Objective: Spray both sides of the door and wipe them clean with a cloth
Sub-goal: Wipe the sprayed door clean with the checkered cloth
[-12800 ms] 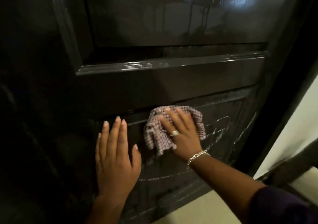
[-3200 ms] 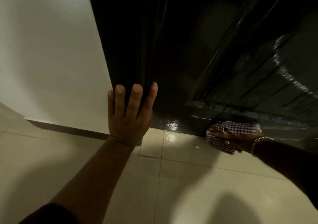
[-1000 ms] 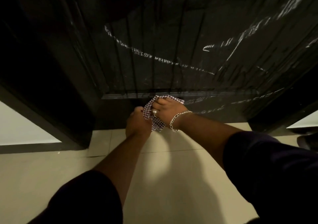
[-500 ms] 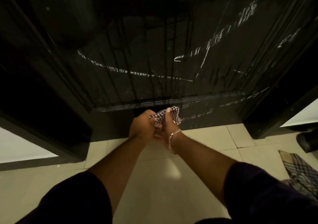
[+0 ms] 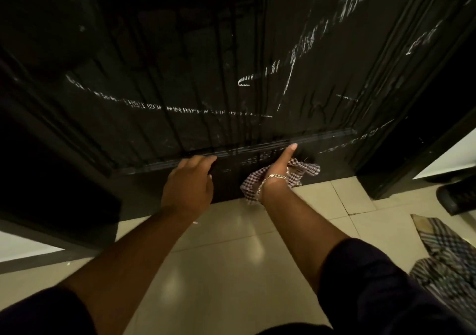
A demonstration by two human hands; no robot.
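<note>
The dark glossy door (image 5: 206,77) fills the upper view, streaked with wet runs and pale smears on its lower panel. My right hand (image 5: 279,166) grips the checkered cloth (image 5: 301,172) low against the door's bottom rail, thumb pointing up against the moulding. The cloth hangs out on both sides of the wrist. My left hand (image 5: 189,184) rests on the bottom rail just left of it, fingers bent onto the moulding edge, holding nothing. No spray bottle is in view.
Cream floor tiles (image 5: 226,257) lie under the door. A checkered mat or fabric (image 5: 443,254) lies on the floor at the right, with a dark shoe-like object (image 5: 456,195) above it. The dark door frame (image 5: 412,128) stands at right, a white wall (image 5: 23,244) low at left.
Half a second ago both hands were together on the cloth. Now my left hand has let go and moved left onto the rail, and my right hand has carried the cloth to the right.
</note>
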